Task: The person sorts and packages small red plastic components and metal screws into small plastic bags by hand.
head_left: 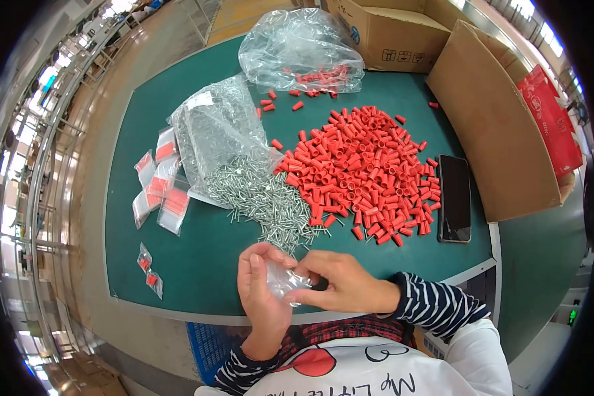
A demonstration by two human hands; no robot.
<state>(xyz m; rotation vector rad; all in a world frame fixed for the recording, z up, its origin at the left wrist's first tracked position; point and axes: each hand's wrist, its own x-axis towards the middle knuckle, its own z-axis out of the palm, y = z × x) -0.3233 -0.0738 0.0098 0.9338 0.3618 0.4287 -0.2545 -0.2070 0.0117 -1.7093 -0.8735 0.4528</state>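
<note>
My left hand (263, 290) and my right hand (340, 282) meet at the near edge of the green table (198, 264). Together they hold a small clear plastic bag (285, 280) with some silver screws in it. My left palm cups the bag; my right fingers pinch its top edge. Just beyond the hands lies a pile of silver screws (267, 201), spilling from a large clear bag (218, 132). To the right of it spreads a heap of red plastic caps (363, 171).
A black phone (455, 198) lies right of the red heap. A second clear bag (300, 49) with red caps sits at the back. Filled small bags (162, 185) lie at the left, two more (149, 267) nearer. Cardboard boxes (495, 125) stand at the right and back.
</note>
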